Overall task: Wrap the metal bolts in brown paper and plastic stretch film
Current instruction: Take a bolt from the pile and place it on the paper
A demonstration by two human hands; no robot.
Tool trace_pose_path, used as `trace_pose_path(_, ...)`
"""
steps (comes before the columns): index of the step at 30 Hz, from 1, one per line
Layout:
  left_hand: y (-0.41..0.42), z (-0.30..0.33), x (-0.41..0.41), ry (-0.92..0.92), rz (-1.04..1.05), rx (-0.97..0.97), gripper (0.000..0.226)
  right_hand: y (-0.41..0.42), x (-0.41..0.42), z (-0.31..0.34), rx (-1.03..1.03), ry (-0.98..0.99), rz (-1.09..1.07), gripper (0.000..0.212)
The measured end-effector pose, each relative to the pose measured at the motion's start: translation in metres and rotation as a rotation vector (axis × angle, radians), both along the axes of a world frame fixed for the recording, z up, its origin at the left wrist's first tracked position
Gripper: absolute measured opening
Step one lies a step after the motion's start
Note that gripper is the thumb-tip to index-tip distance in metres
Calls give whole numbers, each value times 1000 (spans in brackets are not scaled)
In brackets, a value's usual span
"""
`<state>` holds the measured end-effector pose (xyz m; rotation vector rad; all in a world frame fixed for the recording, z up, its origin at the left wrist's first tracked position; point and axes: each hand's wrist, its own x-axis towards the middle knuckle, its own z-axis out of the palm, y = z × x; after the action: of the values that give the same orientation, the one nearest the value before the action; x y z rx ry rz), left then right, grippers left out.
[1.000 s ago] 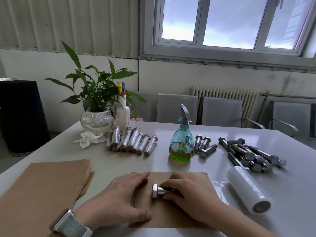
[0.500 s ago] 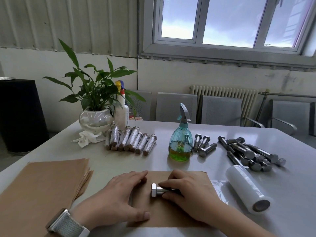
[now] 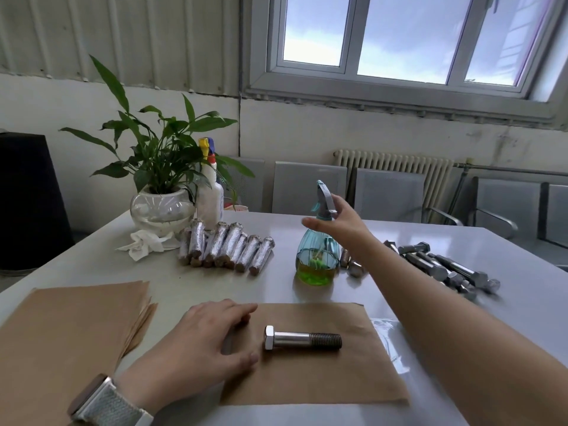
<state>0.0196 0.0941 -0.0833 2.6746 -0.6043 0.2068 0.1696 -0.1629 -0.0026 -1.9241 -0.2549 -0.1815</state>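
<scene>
While my left hand (image 3: 199, 339) is lying flat with fingers spread, pinning the brown paper sheet (image 3: 310, 376) just beside the bolt (image 3: 302, 339), my right hand (image 3: 336, 221) is reaching with fingers wide around the spray bottle (image 3: 318, 256), holding nothing yet.

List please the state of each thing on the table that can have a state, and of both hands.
Bolt: bare, lying on the brown paper sheet.
Brown paper sheet: flat, unfolded.
Wrapped bolts: finished, in a row.
Loose bolts: unwrapped, in a heap.
Spray bottle: upright, partly filled.
Left hand: flat on the sheet's edge.
Right hand: open, reaching at the bottle's neck.
</scene>
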Motion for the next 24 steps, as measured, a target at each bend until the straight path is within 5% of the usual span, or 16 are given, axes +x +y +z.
trace_pose_path(9,2,-6,3,-44,-19,40,71,24,5,-3,-7,-67,-112,25)
trace_pose_path(14,1,-8,4,-47,-16,39,71,15,-56,48,-63,-36,23,25)
trace_pose_path(19,1,-10,6,-42,-17,55,73,-12,-129,59,-381,398,402,36)
trace_pose_path(24,0,-9,5,-40,-12,50,71,-22,-165,35,-685,648,381,37)
